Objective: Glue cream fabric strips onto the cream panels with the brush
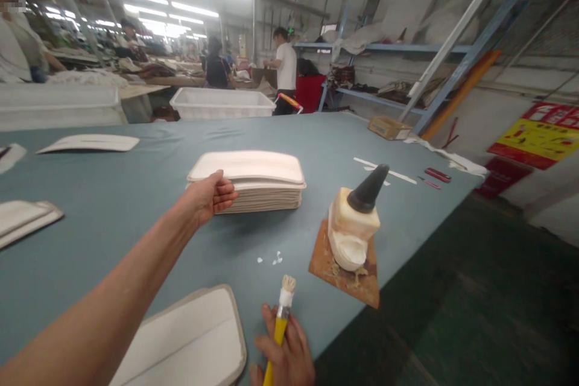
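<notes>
My left hand (pixel 216 196) is at the front left edge of a stack of cream padded panels (pixel 257 196), its fingers closed on the edge of the top panel (pixel 262 164). Near the bottom of the view, my right hand (pixel 287 347) holds a yellow-handled brush (pixel 280 329) with its pale-coated bristles upward. Another cream panel (pixel 194 338) lies at the near left, partly behind my left forearm. Right of the stack, a glue container (pixel 355 223) with a black cone-shaped nozzle rests on a brown board (pixel 323 259).
The blue-grey table (pixel 158 241) bears more panels (pixel 90 143) at left, white scraps (pixel 277 258), paper strips (pixel 402 177), a red tool (pixel 437 175) and a cardboard box (pixel 389 128). White bins (pixel 221 102), people and shelves stand beyond; the table's right edge drops to the floor.
</notes>
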`<control>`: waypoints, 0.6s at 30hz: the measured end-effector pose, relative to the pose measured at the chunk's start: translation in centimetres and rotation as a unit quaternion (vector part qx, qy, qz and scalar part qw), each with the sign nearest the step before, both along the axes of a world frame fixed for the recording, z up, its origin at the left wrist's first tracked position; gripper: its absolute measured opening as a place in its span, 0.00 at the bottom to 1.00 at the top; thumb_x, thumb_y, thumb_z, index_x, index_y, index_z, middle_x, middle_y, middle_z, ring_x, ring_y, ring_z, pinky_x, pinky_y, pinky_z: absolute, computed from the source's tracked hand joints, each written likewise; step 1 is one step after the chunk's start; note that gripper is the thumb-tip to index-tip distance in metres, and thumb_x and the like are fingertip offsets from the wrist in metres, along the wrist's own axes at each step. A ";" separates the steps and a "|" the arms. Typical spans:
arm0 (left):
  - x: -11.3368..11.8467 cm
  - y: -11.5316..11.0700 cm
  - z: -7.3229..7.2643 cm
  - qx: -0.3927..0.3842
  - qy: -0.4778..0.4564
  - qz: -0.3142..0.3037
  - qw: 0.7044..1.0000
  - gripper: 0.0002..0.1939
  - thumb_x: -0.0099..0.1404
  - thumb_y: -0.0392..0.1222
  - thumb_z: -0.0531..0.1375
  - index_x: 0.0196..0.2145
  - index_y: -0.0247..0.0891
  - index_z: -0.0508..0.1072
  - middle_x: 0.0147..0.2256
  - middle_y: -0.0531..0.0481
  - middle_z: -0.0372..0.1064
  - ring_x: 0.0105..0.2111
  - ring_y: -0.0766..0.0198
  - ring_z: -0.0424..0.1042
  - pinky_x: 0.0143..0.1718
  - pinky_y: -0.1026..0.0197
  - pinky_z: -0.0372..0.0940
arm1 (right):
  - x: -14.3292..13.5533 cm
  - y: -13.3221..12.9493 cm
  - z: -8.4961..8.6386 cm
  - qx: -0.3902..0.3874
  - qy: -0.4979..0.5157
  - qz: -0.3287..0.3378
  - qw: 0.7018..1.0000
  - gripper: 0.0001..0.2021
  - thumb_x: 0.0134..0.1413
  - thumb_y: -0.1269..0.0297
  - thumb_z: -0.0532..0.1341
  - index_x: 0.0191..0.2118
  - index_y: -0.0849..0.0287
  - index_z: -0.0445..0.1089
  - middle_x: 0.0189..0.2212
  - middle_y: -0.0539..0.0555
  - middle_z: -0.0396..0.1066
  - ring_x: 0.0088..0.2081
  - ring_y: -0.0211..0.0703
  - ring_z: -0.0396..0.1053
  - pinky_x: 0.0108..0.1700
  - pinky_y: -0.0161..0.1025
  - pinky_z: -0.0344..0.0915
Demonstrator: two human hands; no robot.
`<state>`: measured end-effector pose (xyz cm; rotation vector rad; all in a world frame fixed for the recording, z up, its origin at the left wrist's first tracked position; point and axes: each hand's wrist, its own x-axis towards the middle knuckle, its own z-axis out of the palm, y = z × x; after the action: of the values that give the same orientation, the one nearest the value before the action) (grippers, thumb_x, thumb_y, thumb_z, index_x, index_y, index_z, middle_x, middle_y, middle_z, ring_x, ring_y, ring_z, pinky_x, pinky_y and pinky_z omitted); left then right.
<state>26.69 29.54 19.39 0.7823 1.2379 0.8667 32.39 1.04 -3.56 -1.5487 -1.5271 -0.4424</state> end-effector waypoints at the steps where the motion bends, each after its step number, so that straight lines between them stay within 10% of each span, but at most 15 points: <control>1: -0.5 -0.4 0.1 0.009 0.000 -0.001 1.000 0.14 0.76 0.49 0.62 0.44 0.34 0.74 0.35 0.52 0.72 0.29 0.68 0.72 0.28 0.65 0.70 | 0.1 0.0 0.2 0.003 0.007 0.004 1.000 0.09 0.68 0.66 0.55 0.50 0.52 0.69 0.61 0.61 0.76 0.58 0.58 0.78 0.57 0.58 0.77; 9: -7.7 -6.8 -1.4 0.065 -0.018 0.027 0.997 0.07 0.71 0.41 0.61 0.39 0.34 0.76 0.27 0.49 0.74 0.23 0.64 0.74 0.22 0.67 0.68 | 0.9 -0.4 1.9 0.009 -0.035 0.030 0.999 0.09 0.70 0.69 0.55 0.52 0.57 0.69 0.60 0.65 0.76 0.60 0.55 0.75 0.57 0.53 0.73; 18: -24.4 -17.1 -3.9 0.129 0.128 0.262 0.948 0.10 0.68 0.46 0.61 0.41 0.38 0.77 0.27 0.52 0.75 0.29 0.62 0.74 0.28 0.67 0.69 | 1.4 -1.5 2.0 -0.044 -0.039 0.053 0.997 0.09 0.75 0.65 0.57 0.54 0.62 0.69 0.59 0.70 0.76 0.59 0.58 0.74 0.58 0.54 0.68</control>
<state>2.24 12.44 15.50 0.8014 1.6219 1.4140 33.80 -0.50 -1.53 -1.5244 -1.6988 -0.3838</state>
